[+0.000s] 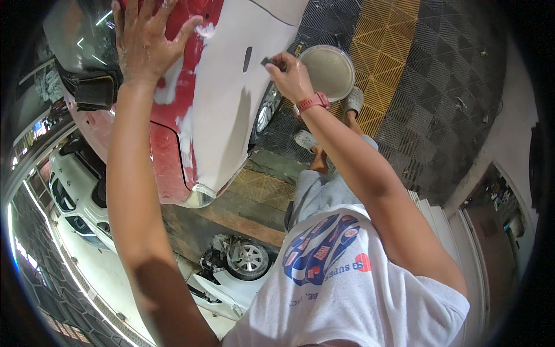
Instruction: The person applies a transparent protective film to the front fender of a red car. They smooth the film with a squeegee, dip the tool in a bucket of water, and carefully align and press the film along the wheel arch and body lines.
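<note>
My left hand (145, 49) is spread flat at the upper left, its fingers apart over the red part of a car body (167, 147). Wet-looking whitish residue shows on its skin. A white smear (205, 30) lies by the thumb. My right hand (293, 75), with a red watch (312, 103) at the wrist, pinches a small dark pad (267, 61), perhaps sandpaper; its kind is unclear. That hand is beside the car's dull whitish fender (222, 110), near a dark slot (247, 59). Just right of it stands a round bucket (353, 74) of cloudy greyish liquid.
The car's front wheel (268, 110) sits under the fender, and its black side mirror (95, 92) sticks out at left. My feet in grey clogs (306, 139) stand on black and yellow floor tiles (384, 52). A white car (87, 185) and a loose-looking wheel (248, 259) are behind.
</note>
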Demonstrator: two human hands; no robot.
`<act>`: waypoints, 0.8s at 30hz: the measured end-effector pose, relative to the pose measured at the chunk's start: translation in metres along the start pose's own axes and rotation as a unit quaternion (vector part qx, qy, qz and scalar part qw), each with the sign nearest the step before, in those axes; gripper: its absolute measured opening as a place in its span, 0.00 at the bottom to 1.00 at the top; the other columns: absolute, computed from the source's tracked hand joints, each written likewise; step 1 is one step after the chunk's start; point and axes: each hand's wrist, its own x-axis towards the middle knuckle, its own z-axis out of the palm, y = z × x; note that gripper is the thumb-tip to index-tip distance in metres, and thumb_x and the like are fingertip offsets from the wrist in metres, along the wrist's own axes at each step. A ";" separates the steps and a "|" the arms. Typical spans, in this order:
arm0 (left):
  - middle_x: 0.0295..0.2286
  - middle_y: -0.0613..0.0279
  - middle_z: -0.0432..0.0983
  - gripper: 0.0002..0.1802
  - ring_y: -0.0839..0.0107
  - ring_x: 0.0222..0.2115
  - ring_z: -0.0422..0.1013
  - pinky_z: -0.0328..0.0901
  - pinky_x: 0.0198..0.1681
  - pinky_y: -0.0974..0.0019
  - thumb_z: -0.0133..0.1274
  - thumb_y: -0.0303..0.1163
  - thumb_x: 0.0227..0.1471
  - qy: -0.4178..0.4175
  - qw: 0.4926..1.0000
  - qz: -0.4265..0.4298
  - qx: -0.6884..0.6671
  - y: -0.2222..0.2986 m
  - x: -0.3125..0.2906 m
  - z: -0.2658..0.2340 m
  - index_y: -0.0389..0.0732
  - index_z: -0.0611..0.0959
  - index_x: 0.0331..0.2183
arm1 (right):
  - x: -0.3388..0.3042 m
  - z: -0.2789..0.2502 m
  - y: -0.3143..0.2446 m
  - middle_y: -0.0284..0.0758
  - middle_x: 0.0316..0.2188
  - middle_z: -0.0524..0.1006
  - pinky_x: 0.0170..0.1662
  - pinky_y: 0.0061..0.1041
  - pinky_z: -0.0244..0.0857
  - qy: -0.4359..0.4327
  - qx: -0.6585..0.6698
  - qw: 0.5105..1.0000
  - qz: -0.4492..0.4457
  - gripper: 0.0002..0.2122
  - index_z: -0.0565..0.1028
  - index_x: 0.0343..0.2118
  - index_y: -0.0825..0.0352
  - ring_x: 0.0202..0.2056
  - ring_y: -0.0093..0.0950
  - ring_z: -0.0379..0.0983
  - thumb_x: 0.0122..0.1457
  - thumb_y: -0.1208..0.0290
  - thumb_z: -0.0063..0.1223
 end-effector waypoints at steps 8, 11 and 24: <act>0.72 0.66 0.55 0.39 0.55 0.75 0.41 0.41 0.76 0.39 0.69 0.46 0.48 -0.010 0.999 -0.009 0.040 -0.003 -0.006 -0.005 0.54 0.77 0.62 | 0.024 0.044 0.010 0.40 0.31 0.86 0.40 0.29 0.75 0.096 0.056 0.993 -0.025 0.15 0.85 0.39 0.68 0.32 0.31 0.83 0.54 0.61 0.69; 0.72 0.67 0.56 0.37 0.57 0.75 0.42 0.40 0.76 0.39 0.69 0.47 0.49 0.008 0.999 -0.003 0.048 -0.007 -0.010 0.000 0.52 0.79 0.60 | 0.025 0.052 0.006 0.39 0.29 0.86 0.39 0.30 0.76 0.126 0.038 0.991 -0.039 0.13 0.86 0.36 0.66 0.31 0.31 0.83 0.53 0.61 0.69; 0.72 0.68 0.54 0.35 0.60 0.76 0.40 0.38 0.77 0.39 0.67 0.52 0.50 0.036 0.999 0.005 0.031 -0.008 -0.012 0.004 0.51 0.81 0.58 | 0.007 0.060 -0.011 0.40 0.30 0.87 0.40 0.31 0.77 0.107 -0.137 0.982 -0.077 0.12 0.86 0.35 0.67 0.33 0.32 0.85 0.55 0.64 0.68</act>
